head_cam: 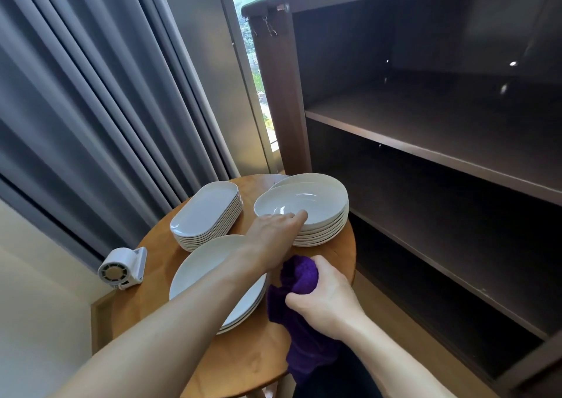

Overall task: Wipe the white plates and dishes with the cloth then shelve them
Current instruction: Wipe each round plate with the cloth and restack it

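Two hands meet at a stack of bowls, which I take as my landmark. The left hand reaches forward to the stack's near rim, fingers and thumb laid on the top bowl; I cannot tell whether they grip it. The bowls are round, so no axis matters, and I judge this hand the nearer one. Just in front of the stack, the right hand is clenched around a bunched purple cloth, not touching the bowls. Left of the stack is a pile of oblong dishes, long axis running away from me. Front-left are round plates, under the left forearm. All sit on a round wooden table. Far left hangs a grey curtain; right of the stack stand dark shelves.
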The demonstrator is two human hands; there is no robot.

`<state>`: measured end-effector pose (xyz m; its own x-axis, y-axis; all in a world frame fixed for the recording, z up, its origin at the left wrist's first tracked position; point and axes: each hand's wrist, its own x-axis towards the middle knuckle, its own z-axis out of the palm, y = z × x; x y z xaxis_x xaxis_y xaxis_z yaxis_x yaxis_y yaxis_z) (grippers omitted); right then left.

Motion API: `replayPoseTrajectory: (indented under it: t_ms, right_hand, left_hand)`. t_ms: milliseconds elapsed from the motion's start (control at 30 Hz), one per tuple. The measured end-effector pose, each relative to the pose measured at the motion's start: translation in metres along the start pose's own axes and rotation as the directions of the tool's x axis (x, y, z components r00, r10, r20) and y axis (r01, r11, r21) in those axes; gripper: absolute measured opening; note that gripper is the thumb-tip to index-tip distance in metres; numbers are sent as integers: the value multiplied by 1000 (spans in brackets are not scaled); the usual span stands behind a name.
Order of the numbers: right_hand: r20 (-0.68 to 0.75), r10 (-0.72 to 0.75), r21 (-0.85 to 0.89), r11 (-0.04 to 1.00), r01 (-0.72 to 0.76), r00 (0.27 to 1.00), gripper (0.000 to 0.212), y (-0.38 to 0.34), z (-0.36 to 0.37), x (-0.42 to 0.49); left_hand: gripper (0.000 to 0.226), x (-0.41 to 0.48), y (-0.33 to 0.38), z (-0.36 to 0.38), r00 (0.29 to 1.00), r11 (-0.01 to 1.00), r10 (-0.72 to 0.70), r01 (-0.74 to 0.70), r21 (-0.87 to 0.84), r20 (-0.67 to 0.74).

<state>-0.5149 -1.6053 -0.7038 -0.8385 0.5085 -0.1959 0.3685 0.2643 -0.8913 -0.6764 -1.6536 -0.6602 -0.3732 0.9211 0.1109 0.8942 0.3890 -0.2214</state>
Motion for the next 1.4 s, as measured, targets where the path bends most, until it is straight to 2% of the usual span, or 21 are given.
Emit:
replayPoseTrajectory:
  t_ms: [100,200,267,367,467,567,633,800,933,1100,1267,1400]
  right_hand:
    - [-1,-3,-10,1000,3,1000,46,2,1,1]
    - [4,6,-28,1000,-6,1000,50,3,2,1]
    - [7,9,-49,999,-9,1000,50,4,2,1]
    - [21,7,-71,997,-6,1000,49,4,1,2]
    - [27,0,-74,997,2,1000,51,5,-1,2]
    - [10,-1,-63,998,2,1000,53,7,-2,3]
    - [3,0,-61,998,0,1000,53,6,-1,3]
    - [34,-20,-55,998,22,999,56,1,5,3]
    - [19,-22,-75,997,23,1000,58,2,5,3]
    - [-51,-80,-54,996,77,996,53,-2,8,-1]
    - [-182,-135,46,988,146,974,50,-10,25,-3]
    - [-227,-178,25,982,189,957,65,-38,52,15]
  left_hand:
    - [40,7,4,7,998,996,-63,64,-56,19]
    - [48,14,2,19,982,983,-108,128,-133,152]
    - [58,18,-3,25,963,972,-94,144,-185,253]
    - [74,17,-7,28,951,967,-51,123,-224,305]
    - [86,5,-12,22,973,938,-60,132,-320,225]
    - [78,-34,-25,20,984,845,-173,169,-507,39]
    - [69,-77,-38,25,962,791,-273,223,-569,-2]
    - [53,-188,-74,53,887,708,-445,432,-558,123]
    - [49,-234,-83,58,875,686,-465,452,-571,135]
    - [42,-246,-84,63,878,671,-448,454,-586,167]
    - [52,-239,-91,60,874,660,-434,475,-582,220]
    - [64,-240,-92,57,843,606,-448,531,-592,297]
